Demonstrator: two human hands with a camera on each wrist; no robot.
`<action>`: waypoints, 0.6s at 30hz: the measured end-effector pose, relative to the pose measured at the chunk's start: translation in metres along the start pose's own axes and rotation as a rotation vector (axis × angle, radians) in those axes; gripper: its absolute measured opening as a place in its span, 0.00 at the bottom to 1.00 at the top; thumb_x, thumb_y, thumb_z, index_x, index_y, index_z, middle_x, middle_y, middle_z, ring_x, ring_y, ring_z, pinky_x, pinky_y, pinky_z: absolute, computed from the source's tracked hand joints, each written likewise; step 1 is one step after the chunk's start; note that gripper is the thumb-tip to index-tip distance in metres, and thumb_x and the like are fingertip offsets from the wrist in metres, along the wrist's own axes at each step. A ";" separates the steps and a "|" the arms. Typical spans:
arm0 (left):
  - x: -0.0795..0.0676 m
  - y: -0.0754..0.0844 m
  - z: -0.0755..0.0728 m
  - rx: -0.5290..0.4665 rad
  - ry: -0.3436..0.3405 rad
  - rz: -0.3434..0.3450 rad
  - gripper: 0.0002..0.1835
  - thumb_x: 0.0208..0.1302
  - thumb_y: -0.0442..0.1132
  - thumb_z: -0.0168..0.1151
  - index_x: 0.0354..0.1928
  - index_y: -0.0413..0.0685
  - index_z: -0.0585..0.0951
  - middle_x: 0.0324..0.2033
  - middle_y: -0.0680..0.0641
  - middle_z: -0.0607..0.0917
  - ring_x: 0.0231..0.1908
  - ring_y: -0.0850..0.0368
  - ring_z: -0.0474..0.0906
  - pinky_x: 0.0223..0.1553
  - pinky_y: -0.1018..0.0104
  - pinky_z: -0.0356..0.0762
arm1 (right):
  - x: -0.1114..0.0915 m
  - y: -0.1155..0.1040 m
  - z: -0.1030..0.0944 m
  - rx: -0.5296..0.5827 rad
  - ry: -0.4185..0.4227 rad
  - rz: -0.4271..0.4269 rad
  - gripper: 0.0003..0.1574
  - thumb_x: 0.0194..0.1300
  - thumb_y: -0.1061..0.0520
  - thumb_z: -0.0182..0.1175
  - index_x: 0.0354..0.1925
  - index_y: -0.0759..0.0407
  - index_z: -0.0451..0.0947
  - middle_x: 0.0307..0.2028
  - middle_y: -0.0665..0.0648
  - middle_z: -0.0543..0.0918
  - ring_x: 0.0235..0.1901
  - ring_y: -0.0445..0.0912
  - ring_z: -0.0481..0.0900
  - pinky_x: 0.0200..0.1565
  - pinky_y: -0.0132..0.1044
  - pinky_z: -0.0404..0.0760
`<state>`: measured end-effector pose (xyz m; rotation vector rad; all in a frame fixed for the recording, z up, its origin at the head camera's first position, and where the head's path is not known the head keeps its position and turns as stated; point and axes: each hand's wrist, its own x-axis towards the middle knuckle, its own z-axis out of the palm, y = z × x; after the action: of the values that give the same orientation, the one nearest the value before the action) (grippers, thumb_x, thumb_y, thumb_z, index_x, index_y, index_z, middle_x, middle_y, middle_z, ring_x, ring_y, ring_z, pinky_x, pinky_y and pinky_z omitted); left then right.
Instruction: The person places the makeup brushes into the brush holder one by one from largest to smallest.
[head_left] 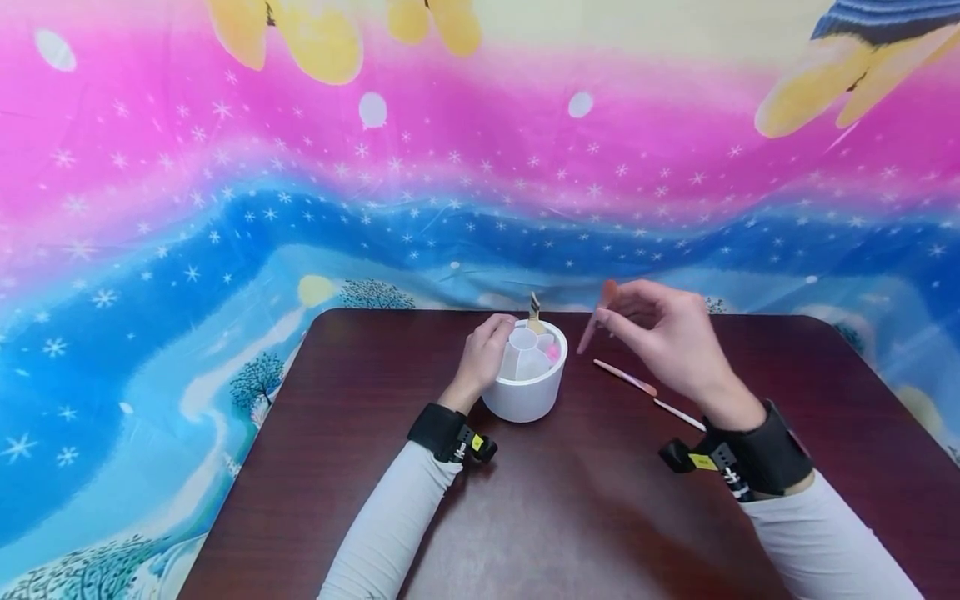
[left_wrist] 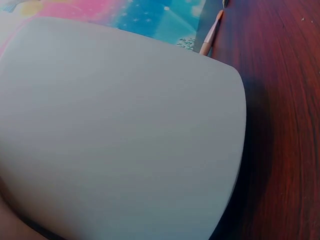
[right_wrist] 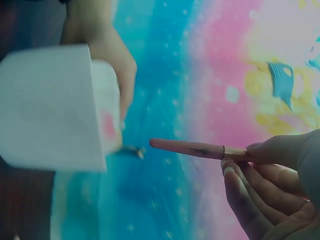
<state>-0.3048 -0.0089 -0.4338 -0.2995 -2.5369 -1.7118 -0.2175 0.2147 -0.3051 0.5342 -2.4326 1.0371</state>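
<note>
A white round organizer (head_left: 522, 402) with clear divided compartments stands on the table. My left hand (head_left: 483, 357) grips its left side, fingers over the rim; the organizer's wall (left_wrist: 125, 125) fills most of the left wrist view. To its right, my right hand (head_left: 667, 337) pinches a pink makeup brush (head_left: 588, 335) near the metal band. The brush tilts in the air, bristles up and handle end down towards the organizer, apart from it. In the right wrist view, the pink handle (right_wrist: 187, 147) points at the organizer (right_wrist: 45, 110), and the bristles are hidden by the hand.
A second makeup brush (head_left: 625, 377) and a white-handled one (head_left: 678, 414) lie on the dark wooden table (head_left: 360, 400) under the right hand. Inside the organizer are a pink item (head_left: 553, 352) and an upright tan item with dark marks (head_left: 534, 315). A printed cloth (head_left: 450, 225) hangs behind.
</note>
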 end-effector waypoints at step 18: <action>0.001 0.004 -0.011 -0.029 -0.103 -0.049 0.23 0.69 0.59 0.42 0.55 0.57 0.77 0.54 0.52 0.77 0.54 0.54 0.72 0.55 0.52 0.68 | -0.007 0.007 0.047 0.086 -0.156 0.025 0.06 0.60 0.54 0.65 0.37 0.51 0.81 0.32 0.48 0.83 0.29 0.38 0.82 0.31 0.35 0.81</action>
<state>-0.3058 -0.0170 -0.4256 -0.3395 -2.6139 -1.7971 -0.2266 0.1851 -0.3419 0.6369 -2.5443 1.1547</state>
